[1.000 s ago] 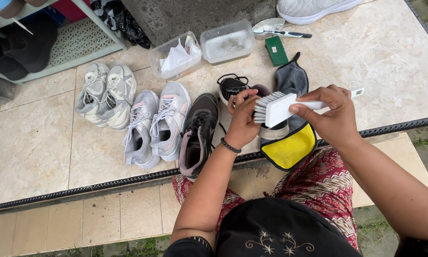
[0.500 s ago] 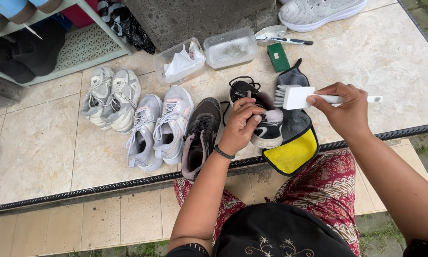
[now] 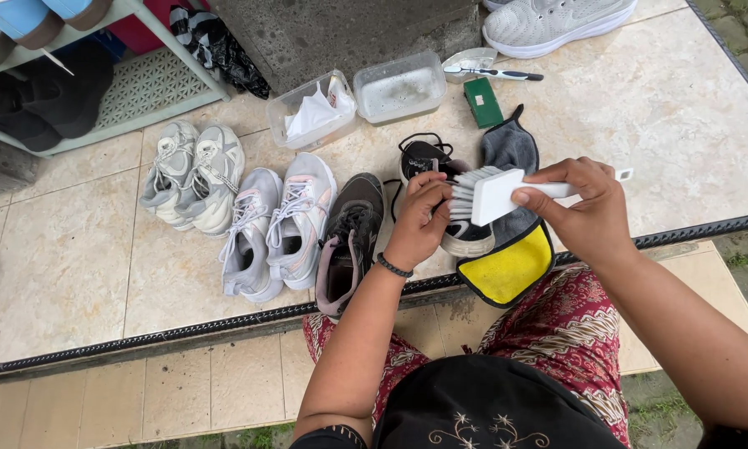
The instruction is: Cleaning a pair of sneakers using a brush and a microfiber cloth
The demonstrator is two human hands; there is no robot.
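Two bare hands work over a black shoe that stands on the pale tiled floor. The left hand grips the shoe's near side, fingers curled over its upper, while the right hand is clamped around the handle of a white brush, whose bristles point toward the left hand and hover just above the shoe's pale sole end. The hands are close together but do not touch. Just right of the black shoe lies a grey and yellow cloth, partly under the brush. Left of the shoe a dark sneaker lies, then a pair of grey-white sneakers, and farther left another pale pair. Beyond the shoe stand two clear plastic tubs, one holding a crumpled white cloth. A small green block and a toothbrush lie just beyond and to the right of the shoe, with a white sneaker farther off.
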